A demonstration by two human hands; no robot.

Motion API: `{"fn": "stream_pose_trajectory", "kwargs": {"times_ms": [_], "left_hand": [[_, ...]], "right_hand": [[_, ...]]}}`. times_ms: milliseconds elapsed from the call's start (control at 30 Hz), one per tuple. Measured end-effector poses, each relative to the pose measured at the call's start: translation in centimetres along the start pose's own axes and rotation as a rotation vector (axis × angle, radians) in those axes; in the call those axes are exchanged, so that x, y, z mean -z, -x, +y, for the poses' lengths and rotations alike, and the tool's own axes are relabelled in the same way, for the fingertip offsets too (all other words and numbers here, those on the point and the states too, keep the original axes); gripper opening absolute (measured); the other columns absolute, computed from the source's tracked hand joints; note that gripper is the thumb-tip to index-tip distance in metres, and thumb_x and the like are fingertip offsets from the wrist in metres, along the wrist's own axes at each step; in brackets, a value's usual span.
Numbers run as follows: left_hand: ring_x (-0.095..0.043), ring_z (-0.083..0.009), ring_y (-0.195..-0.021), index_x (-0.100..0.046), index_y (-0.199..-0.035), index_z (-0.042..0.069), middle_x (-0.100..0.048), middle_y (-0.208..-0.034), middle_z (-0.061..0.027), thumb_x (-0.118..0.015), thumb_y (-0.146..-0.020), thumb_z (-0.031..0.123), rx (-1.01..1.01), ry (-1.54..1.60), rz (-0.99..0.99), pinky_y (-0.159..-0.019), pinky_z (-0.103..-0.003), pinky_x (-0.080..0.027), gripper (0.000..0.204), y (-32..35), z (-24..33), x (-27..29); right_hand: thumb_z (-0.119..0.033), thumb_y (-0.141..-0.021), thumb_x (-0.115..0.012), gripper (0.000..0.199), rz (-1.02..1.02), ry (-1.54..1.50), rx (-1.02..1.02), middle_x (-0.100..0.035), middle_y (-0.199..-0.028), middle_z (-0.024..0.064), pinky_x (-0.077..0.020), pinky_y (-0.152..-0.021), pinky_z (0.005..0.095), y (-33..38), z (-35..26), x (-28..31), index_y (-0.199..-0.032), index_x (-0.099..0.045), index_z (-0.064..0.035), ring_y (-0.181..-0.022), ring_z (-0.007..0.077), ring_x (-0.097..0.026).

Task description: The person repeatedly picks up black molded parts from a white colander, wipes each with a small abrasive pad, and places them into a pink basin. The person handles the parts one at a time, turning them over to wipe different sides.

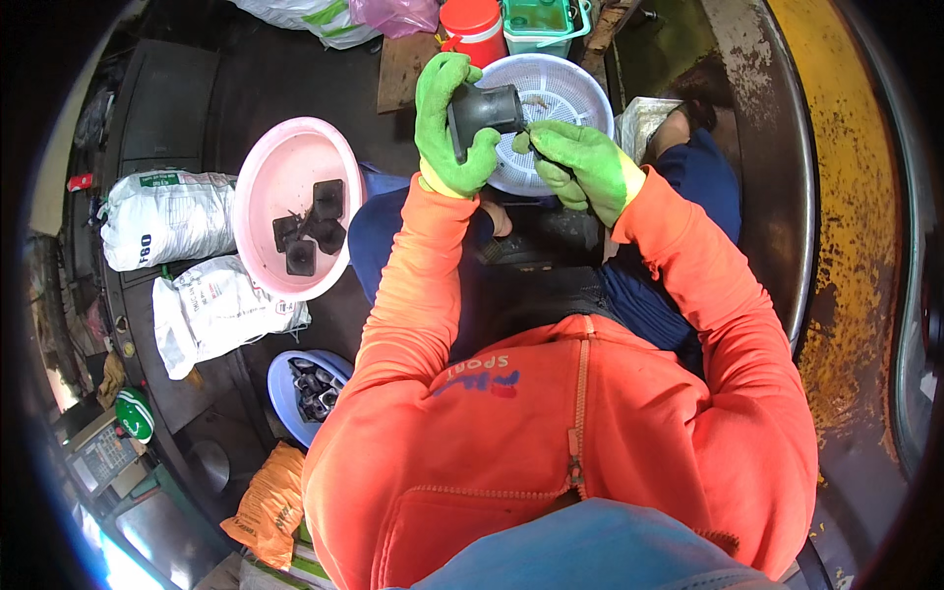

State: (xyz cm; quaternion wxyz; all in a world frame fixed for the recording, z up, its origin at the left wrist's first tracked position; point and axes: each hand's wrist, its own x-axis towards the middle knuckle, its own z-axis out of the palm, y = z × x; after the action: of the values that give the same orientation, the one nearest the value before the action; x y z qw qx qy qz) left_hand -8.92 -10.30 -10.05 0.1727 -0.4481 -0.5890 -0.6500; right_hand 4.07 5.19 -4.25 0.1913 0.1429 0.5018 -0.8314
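Note:
My left hand, in a green glove, grips a black plastic fitting with a square flange and a round neck. The neck points right. My gloved right hand pinches at the lower edge of the neck's end; a small dark sliver shows there, too small to name. Below both hands stands a pale lavender mesh basket with small bits in it. Left of my left arm, a pink basin holds several similar black fittings.
A blue basin with small dark parts stands at lower left. White sacks lie beyond the pink basin, an orange bag nearer me. A red jug and a green container stand behind the basket. A rusty yellow metal edge runs along the right.

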Motion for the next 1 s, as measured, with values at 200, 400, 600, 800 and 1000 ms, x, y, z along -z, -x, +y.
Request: {"fn": "stream_pose_trajectory", "kwargs": {"times_ms": [200, 400, 600, 800, 1000], "left_hand": [[-0.052, -0.0281, -0.111, -0.037, -0.140, 0.001, -0.043, -0.132, -0.0192, -0.068, -0.074, 0.025, -0.043, -0.035, 0.035, -0.096, -0.040, -0.043, 0.076, 0.1, -0.1, -0.5], [-0.040, -0.0327, -0.128, -0.003, -0.154, 0.016, -0.030, -0.146, -0.0211, -0.076, -0.075, 0.038, -0.069, 0.051, -0.128, -0.104, -0.045, -0.035, 0.110, 0.3, 2.1, -2.3], [-0.038, -0.0318, -0.135, -0.006, -0.154, 0.014, -0.025, -0.154, -0.0153, -0.073, -0.073, 0.054, 0.774, 1.025, 0.043, -0.111, -0.044, -0.034, 0.112, 1.3, 3.3, -2.5], [-0.052, -0.0345, -0.122, -0.033, -0.147, 0.007, -0.047, -0.138, -0.0191, -0.058, -0.088, 0.042, 1.122, 1.183, 0.105, -0.104, -0.046, -0.043, 0.073, 2.3, 1.8, -3.0], [-0.055, -0.0457, -0.113, -0.045, -0.134, 0.001, -0.045, -0.137, -0.0256, -0.057, -0.085, 0.034, 0.929, 1.481, 0.203, -0.095, -0.054, -0.048, 0.060, 1.7, -0.3, -1.3]], "right_hand": [[-0.028, -0.099, -0.045, 0.034, 0.047, -0.329, 0.001, -0.043, -0.066, -0.0050, -0.0228, -0.044, 0.0211, -0.8, -1.3, 0.7, -0.116, -0.056, 0.0002, -0.049, 0.0049, -0.030], [-0.028, -0.088, -0.064, 0.034, 0.137, 0.075, 0.135, -0.061, -0.090, -0.0017, -0.0378, -0.058, 0.0211, -2.1, -1.8, 2.2, -0.112, -0.065, -0.0051, -0.065, 0.0067, -0.048], [-0.009, -0.081, -0.065, 0.026, 0.195, 1.001, 1.004, -0.068, -0.092, 0.0074, -0.0513, -0.072, 0.0291, -2.6, -2.1, 4.6, -0.107, -0.066, -0.0030, -0.079, 0.0171, -0.065], [-0.014, -0.085, -0.066, 0.023, 0.094, 1.161, 0.890, -0.068, -0.092, 0.0063, -0.0507, -0.075, 0.0298, -2.4, -1.8, 4.7, -0.107, -0.068, -0.0094, -0.083, 0.0213, -0.065], [-0.017, -0.095, -0.055, 0.027, 0.245, 0.902, 0.577, -0.066, -0.100, 0.0089, -0.0506, -0.078, 0.0284, -2.0, -2.6, 4.4, -0.117, -0.062, -0.0030, -0.089, 0.0152, -0.063]]}}
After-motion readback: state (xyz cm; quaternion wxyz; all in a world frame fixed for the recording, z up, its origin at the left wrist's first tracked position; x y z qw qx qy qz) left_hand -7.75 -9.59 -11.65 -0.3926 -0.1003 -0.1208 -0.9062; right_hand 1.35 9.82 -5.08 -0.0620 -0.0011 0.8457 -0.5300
